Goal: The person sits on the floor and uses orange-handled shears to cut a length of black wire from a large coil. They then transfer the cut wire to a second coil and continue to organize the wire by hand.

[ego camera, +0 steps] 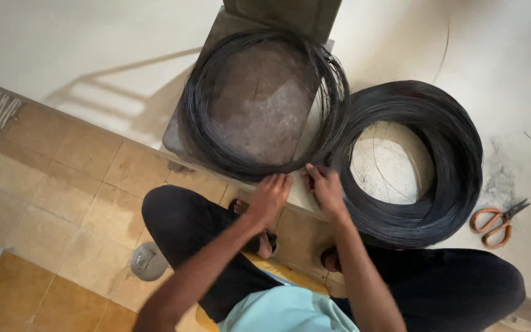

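2 hands meeting at the near rim of a thin wire coil

The left hand (270, 195) and right hand (326, 187) are pinching, fingers together, on the near edge of the thin coil (264, 104), which is lying flat just beyond them on a worn block (259, 107). The thick coil (410, 161) is resting touching on the right, nearer the right hand; orange scissors (498, 220) are lying farther right on open floor.

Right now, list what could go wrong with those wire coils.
1. The thin coil overhangs its slab; tugging at the near edge, where both hands meet, could slide it off.
2. Loose strands may spring and tangle with the thick coil touching it.
3. Wire ends could scratch bare fingers.
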